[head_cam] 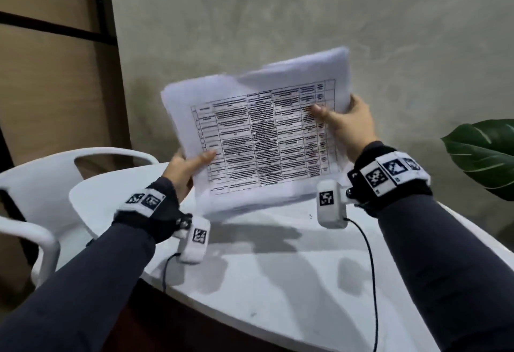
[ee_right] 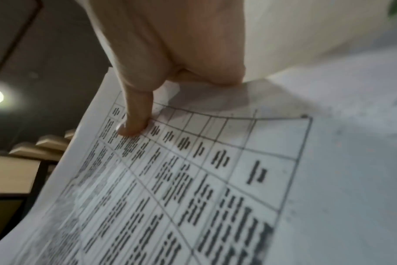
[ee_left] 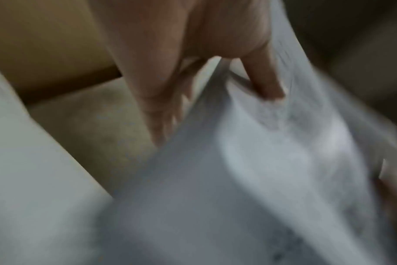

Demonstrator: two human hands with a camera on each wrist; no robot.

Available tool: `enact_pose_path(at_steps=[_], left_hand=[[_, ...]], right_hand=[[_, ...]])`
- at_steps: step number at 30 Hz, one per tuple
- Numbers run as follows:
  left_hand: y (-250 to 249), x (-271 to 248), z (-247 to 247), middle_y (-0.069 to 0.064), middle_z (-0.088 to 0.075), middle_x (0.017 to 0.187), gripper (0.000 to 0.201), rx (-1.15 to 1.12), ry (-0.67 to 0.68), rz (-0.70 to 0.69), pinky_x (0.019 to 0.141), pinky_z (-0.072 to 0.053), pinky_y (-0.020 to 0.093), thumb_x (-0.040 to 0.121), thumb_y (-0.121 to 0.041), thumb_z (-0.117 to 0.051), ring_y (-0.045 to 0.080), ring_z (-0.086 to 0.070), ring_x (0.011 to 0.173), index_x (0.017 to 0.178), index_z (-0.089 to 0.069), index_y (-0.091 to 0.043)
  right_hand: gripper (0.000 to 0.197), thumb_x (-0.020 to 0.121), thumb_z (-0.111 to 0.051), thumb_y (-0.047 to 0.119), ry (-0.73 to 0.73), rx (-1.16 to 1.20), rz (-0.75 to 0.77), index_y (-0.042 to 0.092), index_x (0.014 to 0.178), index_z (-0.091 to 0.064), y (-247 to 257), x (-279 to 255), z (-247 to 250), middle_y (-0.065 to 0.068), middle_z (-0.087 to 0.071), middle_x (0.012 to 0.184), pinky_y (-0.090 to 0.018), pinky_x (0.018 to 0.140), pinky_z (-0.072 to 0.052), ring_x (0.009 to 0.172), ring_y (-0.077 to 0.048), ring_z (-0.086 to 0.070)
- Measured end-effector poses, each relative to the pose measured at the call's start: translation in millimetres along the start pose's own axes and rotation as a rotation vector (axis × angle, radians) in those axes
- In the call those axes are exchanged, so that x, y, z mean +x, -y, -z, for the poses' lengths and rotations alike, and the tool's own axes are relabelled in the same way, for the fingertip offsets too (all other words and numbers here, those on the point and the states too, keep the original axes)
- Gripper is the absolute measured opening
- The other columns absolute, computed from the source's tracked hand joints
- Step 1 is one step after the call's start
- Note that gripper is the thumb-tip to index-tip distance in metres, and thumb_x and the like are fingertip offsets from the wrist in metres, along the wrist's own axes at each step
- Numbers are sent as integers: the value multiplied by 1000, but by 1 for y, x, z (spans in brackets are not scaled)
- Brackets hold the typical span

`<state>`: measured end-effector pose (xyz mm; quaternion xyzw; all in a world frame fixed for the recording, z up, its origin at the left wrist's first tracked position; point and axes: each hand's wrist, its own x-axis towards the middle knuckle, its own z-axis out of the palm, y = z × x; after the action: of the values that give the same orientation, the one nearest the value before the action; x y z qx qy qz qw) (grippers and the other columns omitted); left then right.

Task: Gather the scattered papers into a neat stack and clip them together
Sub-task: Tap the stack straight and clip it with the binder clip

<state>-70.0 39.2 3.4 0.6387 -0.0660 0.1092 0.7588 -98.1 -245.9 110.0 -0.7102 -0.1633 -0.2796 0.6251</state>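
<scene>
A sheaf of white papers (head_cam: 250,135), the top sheet printed with a black table, is held up above the white table (head_cam: 278,262), its sheets uneven at the top. My left hand (head_cam: 186,165) grips the sheaf's lower left edge, thumb on the front. My right hand (head_cam: 345,121) grips the right edge, thumb pressed on the printed table. The left wrist view shows my left hand (ee_left: 193,71) pinching the blurred papers (ee_left: 249,170). In the right wrist view my right hand's thumb (ee_right: 134,123) lies on the printed sheet (ee_right: 193,179). No clip is in view.
A white plastic chair (head_cam: 41,179) stands at the table's left side. A green plant leaf (head_cam: 484,151) reaches in at the right. A grey concrete wall (head_cam: 278,18) rises right behind the table. Cables hang from both wrist cameras over the tabletop.
</scene>
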Motion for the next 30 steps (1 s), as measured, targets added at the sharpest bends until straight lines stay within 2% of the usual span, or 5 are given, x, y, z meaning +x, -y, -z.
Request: enact_pose_path(at_steps=[5,12,19,27,30], left_hand=[[-37,10,-28,-6,-74,70,16,61,-62,-146,90,-51,32,75,-8,-74,16,-67,80,84,-61,-10],[2,5,-14,9,-70,103,97,147,196,56,84,-57,34,25,-26,-93,20,-70,86,113,-62,-3],[10,3,-24,-8,-74,64,25,185,78,44,95,-50,47,73,13,-67,22,-70,78,87,-63,-7],[-16,-3,-36,4,-70,96,85,208,-44,-155,93,-50,38,38,-79,-67,25,-66,97,95,-68,-17],[5,-10,-28,8,-69,111,88,273,109,26,99,-48,41,42,-58,-83,25,-65,104,111,-63,-8]], right_hand=[[43,71,-76,20,-87,160,-96,10,109,-59,-24,-13,11,2,-71,96,-25,79,-58,84,-10,-71],[69,49,-88,44,-72,96,-268,10,105,-65,-74,-52,30,0,-74,93,-37,87,-56,94,-25,-69],[17,81,-65,-2,-112,97,-327,14,86,-62,-95,-57,24,2,-72,79,-39,84,-53,73,-12,-70],[24,75,-70,42,-175,133,-201,22,88,-66,-85,-57,18,10,-75,80,-30,83,-56,81,-8,-69],[21,76,-74,34,-45,6,-344,18,86,-66,-100,-69,21,-4,-71,91,-43,91,-52,95,-30,-66]])
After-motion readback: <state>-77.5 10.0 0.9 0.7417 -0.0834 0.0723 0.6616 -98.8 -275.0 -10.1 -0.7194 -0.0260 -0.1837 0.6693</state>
